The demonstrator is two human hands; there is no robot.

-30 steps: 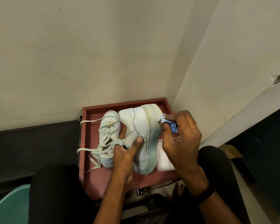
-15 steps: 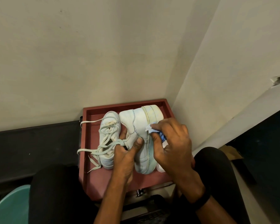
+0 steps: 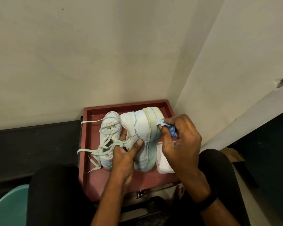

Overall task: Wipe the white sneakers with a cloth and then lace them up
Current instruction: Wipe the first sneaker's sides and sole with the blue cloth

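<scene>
Pale walls meet in a corner behind a red-rimmed bench [image 3: 126,106], on which one white sneaker [image 3: 140,128] stands tipped on its side. The left hand [image 3: 124,154] grips its upper, thumb on the side panel, while the right hand [image 3: 181,141] pinches a blue cloth [image 3: 172,130] against the sole edge near the far end. A second sneaker [image 3: 108,128] lies touching it, loose laces [image 3: 95,149] trailing over the rim. Likely hazards: a hard stroke twists the tipped sneaker from its one-handed grip, the small cloth slips from the pinch, or the laces snag the left fingers.
</scene>
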